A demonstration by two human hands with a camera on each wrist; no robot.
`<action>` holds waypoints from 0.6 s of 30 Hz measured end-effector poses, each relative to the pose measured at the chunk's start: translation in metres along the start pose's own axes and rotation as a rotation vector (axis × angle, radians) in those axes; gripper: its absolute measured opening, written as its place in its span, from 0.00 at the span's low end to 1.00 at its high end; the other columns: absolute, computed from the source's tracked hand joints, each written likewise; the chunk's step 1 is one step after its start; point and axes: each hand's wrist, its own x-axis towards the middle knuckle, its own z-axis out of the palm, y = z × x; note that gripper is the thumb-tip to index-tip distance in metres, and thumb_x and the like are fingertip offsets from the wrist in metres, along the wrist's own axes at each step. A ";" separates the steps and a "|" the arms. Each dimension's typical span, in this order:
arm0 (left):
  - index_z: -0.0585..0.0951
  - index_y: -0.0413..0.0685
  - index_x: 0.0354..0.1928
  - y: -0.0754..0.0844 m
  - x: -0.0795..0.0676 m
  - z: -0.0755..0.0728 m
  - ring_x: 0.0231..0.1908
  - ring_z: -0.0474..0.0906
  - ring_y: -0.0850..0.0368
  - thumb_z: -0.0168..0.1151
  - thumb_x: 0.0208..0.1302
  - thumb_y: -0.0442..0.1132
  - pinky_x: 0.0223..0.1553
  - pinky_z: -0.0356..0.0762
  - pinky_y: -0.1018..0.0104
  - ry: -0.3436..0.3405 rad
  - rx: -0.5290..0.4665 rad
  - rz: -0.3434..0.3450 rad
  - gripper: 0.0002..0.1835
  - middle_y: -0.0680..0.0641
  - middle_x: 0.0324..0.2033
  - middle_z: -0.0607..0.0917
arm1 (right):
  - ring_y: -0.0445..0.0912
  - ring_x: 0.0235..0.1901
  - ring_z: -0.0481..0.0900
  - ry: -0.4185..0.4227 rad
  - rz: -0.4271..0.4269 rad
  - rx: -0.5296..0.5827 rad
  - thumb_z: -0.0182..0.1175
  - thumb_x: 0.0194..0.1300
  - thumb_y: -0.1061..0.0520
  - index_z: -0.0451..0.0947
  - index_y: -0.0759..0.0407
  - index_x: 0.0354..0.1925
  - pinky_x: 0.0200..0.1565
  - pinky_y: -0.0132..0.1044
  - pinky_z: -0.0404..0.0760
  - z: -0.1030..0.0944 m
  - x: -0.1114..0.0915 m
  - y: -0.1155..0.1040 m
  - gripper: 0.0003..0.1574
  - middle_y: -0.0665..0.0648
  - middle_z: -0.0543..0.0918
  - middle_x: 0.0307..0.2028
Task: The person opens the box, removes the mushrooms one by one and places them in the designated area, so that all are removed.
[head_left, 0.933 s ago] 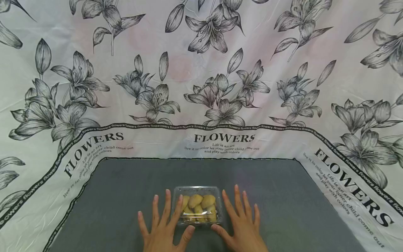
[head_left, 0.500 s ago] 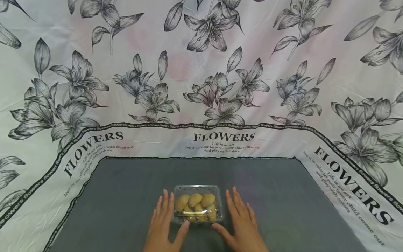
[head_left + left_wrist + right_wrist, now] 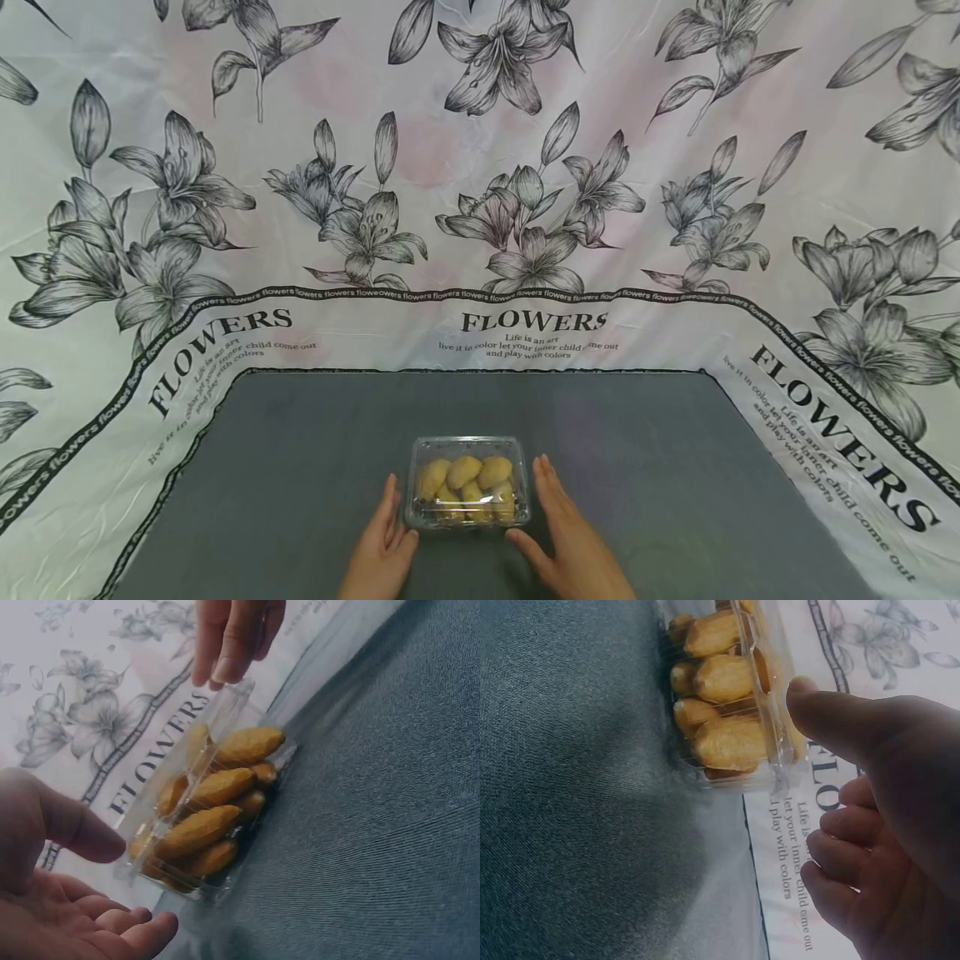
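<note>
A lidded clear plastic box (image 3: pixel 468 447) sits on the grey cloth near the front. It holds several yellow-brown oval pieces (image 3: pixel 463 472), whose kind I cannot tell. My left hand (image 3: pixel 378 546) is at the box's left side, fingers extended, thumb by the front left corner. On the opposite side, my right hand (image 3: pixel 573 537) has straight fingers along the right wall, with its thumb near the front right corner. In the left wrist view, a small space shows between the left hand (image 3: pixel 67 915) and the box. The right wrist view has the right thumb (image 3: pixel 825 712) close beside the lid's edge.
A grey cloth (image 3: pixel 300 450) covers the tabletop around the box. Behind it and along both sides runs a white flower-printed sheet (image 3: pixel 420 250) with a black border line and printed lettering.
My left hand has drawn its spread fingers together and moved off the box's left part to beside it. The right hand's fingers have also closed up together. The box stays in place.
</note>
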 end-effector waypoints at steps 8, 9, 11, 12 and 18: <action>0.55 0.20 0.77 -0.008 0.005 0.002 0.76 0.57 0.28 0.60 0.74 0.27 0.68 0.61 0.77 -0.009 -0.019 0.038 0.37 0.23 0.76 0.59 | 0.57 0.80 0.56 -0.016 -0.020 0.013 0.70 0.71 0.42 0.47 0.59 0.85 0.71 0.60 0.72 0.006 0.002 0.001 0.61 0.59 0.49 0.83; 0.56 0.20 0.77 -0.008 0.005 0.002 0.75 0.58 0.28 0.60 0.74 0.27 0.67 0.60 0.79 -0.009 -0.020 0.037 0.36 0.23 0.75 0.60 | 0.56 0.80 0.57 -0.009 -0.026 0.010 0.71 0.71 0.42 0.48 0.59 0.85 0.71 0.59 0.73 0.007 0.003 0.001 0.61 0.58 0.50 0.83; 0.57 0.20 0.76 -0.009 0.006 0.003 0.75 0.59 0.28 0.59 0.75 0.28 0.68 0.62 0.76 -0.006 -0.016 0.038 0.35 0.22 0.75 0.61 | 0.55 0.79 0.58 0.013 -0.044 0.004 0.72 0.70 0.44 0.50 0.59 0.85 0.70 0.59 0.74 0.009 0.004 0.001 0.60 0.59 0.52 0.83; 0.58 0.20 0.76 -0.009 0.006 0.003 0.75 0.60 0.28 0.59 0.76 0.28 0.69 0.63 0.73 -0.004 -0.012 0.039 0.34 0.22 0.74 0.62 | 0.55 0.79 0.59 0.023 -0.053 0.000 0.72 0.70 0.44 0.51 0.60 0.84 0.70 0.58 0.74 0.010 0.005 0.000 0.60 0.59 0.53 0.83; 0.59 0.19 0.75 -0.010 0.006 0.005 0.73 0.62 0.28 0.58 0.75 0.26 0.69 0.69 0.66 0.000 -0.014 0.033 0.33 0.21 0.72 0.64 | 0.57 0.76 0.66 0.046 -0.055 -0.018 0.72 0.70 0.43 0.53 0.62 0.83 0.68 0.58 0.77 0.021 0.009 0.000 0.59 0.63 0.57 0.81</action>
